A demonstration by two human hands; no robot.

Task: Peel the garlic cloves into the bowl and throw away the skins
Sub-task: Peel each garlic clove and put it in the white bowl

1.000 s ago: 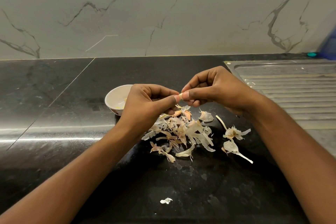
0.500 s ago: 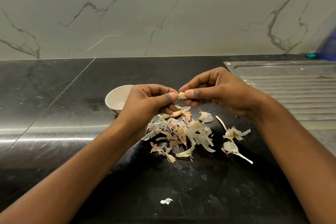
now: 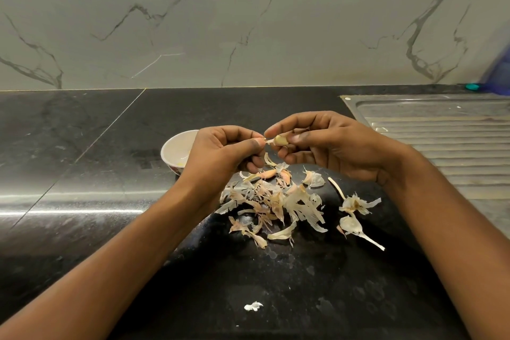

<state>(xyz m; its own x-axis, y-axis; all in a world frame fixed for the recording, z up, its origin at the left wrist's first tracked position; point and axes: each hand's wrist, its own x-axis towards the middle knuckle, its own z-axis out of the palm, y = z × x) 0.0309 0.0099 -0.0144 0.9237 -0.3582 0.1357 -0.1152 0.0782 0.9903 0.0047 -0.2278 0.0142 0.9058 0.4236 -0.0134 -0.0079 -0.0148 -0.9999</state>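
My right hand (image 3: pixel 325 143) pinches a small pale garlic clove (image 3: pixel 281 140) between thumb and fingers, above the counter. My left hand (image 3: pixel 223 152) pinches a thin strip of skin (image 3: pixel 268 141) at the clove's left tip. A small white bowl (image 3: pixel 174 150) stands just left of and behind my left hand, partly hidden by it. Below the hands a heap of papery garlic skins (image 3: pixel 276 201) lies on the black counter (image 3: pixel 110 146), with a couple of unpeeled pinkish cloves (image 3: pixel 269 173) at its far edge.
Two garlic stem pieces with skin (image 3: pixel 354 205) lie right of the heap. A white scrap (image 3: pixel 253 306) sits nearer me. A steel sink drainboard (image 3: pixel 441 135) fills the right side. A marble wall backs the counter, with a blue object (image 3: pixel 499 72) at far right.
The hands have drawn slightly apart. More of the clove shows in my right hand, and a strip of skin now stretches from it to my left fingertips.
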